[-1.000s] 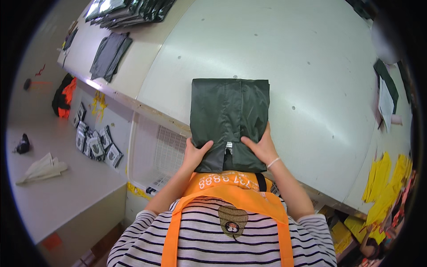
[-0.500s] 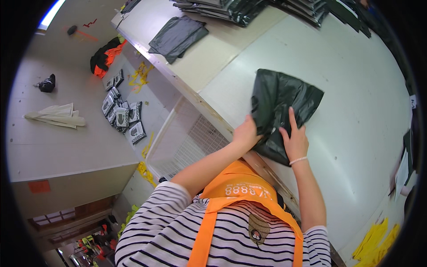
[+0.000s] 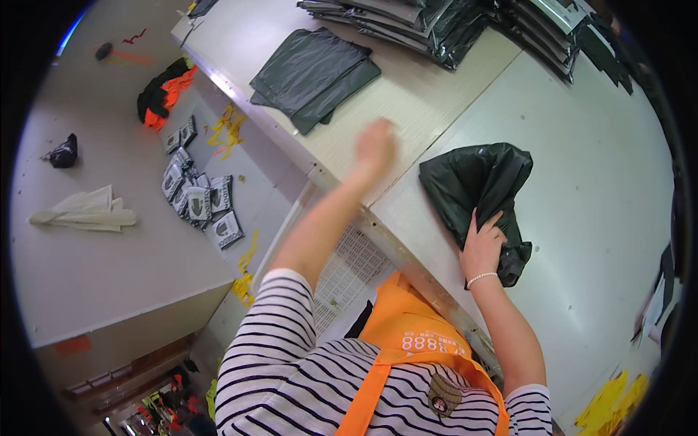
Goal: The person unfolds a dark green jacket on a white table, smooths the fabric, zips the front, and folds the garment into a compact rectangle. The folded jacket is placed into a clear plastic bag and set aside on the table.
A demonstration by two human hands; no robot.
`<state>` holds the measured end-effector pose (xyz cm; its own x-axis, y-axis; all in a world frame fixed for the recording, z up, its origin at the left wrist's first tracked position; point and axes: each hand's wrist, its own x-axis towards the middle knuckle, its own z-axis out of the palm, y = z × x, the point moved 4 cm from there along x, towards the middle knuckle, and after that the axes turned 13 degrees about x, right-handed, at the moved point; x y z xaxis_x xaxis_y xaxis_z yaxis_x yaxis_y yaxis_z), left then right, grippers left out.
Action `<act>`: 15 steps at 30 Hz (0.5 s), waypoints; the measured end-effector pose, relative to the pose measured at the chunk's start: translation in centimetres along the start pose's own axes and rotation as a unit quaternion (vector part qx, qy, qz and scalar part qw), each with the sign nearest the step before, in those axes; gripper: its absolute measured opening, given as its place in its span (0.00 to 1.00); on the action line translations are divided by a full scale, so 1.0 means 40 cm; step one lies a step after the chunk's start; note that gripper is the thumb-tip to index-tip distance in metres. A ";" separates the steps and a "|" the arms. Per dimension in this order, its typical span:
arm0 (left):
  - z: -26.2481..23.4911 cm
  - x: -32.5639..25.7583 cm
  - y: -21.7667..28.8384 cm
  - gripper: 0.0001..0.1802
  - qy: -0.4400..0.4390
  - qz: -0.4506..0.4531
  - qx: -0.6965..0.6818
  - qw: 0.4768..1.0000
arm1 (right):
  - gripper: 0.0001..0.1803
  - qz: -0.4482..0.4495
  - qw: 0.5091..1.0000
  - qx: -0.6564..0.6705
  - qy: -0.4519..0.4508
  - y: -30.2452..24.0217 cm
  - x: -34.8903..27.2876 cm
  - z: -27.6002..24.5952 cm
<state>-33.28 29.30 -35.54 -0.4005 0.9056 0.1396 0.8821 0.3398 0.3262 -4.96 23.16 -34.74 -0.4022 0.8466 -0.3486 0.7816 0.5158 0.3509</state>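
My right hand lies flat, fingers spread, pressing down on the crumpled dark green plastic-wrapped bundle; pinned, not gripped, which keeps the slippery wrap from sliding. The bundle sits on the pale grey desk, close to its near edge and beside the seam with the beige desk. My left hand is raised over that beige desk, blurred; I cannot tell whether its fingers are open or curled, and it holds nothing I can see. It is nearest the 2 flat dark grey plastic bags, laid one on the other just beyond it. Further back, stacks of wrapped dark packages line the far edge. Down on the floor to my left: small printed packets and an orange and black garment.
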 end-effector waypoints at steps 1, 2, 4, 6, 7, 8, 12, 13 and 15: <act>-0.002 0.089 -0.114 0.23 0.082 0.008 0.066 0.994 | 0.53 -0.004 0.999 -0.027 0.024 -0.005 0.007 0.021; -0.009 0.155 -0.197 0.26 0.102 0.022 0.168 0.980 | 0.53 -0.016 1.000 0.012 -0.004 0.004 0.010 -0.005; 0.017 0.233 -0.307 0.30 0.059 -0.024 0.284 0.957 | 0.55 -0.018 0.998 0.060 -0.021 0.023 0.009 -0.027; 0.047 0.274 -0.381 0.30 0.030 0.002 0.308 0.951 | 0.54 -0.038 0.993 0.106 -0.015 0.041 0.019 -0.033; 0.070 0.272 -0.386 0.29 0.029 0.029 0.328 0.944 | 0.54 -0.051 0.989 0.136 -0.016 0.053 0.015 -0.036; 0.077 0.263 -0.352 0.24 0.072 0.069 0.321 0.942 | 0.51 -0.052 0.980 0.190 0.026 0.076 0.011 -0.048; 0.058 0.091 -0.038 0.18 0.070 0.207 0.339 0.915 | 0.42 0.001 0.910 0.409 0.073 0.239 0.001 -0.066; 0.066 0.007 0.044 0.17 0.051 0.228 0.318 0.919 | 0.40 0.047 0.888 0.455 0.044 0.279 -0.016 -0.079; 0.127 -0.176 0.173 0.20 0.037 0.288 0.158 0.944 | 0.37 0.132 0.860 0.491 0.044 0.360 -0.073 -0.026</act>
<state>-23.10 26.57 -39.03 0.1617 0.9472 0.2770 0.9841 -0.1339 -0.1169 6.95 28.26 -27.76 -0.1500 0.9461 -0.2869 0.8596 -0.0186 -0.5106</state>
